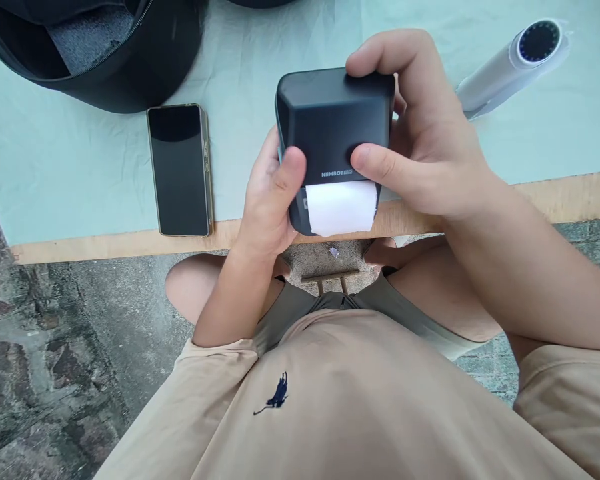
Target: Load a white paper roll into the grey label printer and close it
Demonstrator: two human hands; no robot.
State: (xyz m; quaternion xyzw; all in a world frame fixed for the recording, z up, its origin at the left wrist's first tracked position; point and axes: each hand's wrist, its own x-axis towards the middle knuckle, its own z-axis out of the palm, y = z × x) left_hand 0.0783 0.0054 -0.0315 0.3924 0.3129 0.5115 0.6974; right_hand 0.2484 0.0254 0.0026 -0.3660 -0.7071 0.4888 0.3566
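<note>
Between both hands is a black label printer (pixel 333 127) marked NIIMBOT, held over the table's near edge. A strip of white paper (pixel 343 208) sticks out of its front slot, with an uneven lower edge. My left hand (pixel 275 193) grips the printer's left side, thumb on the front corner and the other fingers hidden beneath. My right hand (pixel 425 127) clasps the right side, its index finger bent over the far top edge and its thumb pressed on the top face near the lettering.
A smartphone (pixel 179 170) with a dark screen lies to the left. Behind it stands an open black zippered case (pixel 145 67). A white cylindrical object with a dark round end (pixel 510 70) lies at right. The table (pixel 240 87) has a pale green cloth and a wooden edge. A paper scrap (pixel 335 253) is on the floor.
</note>
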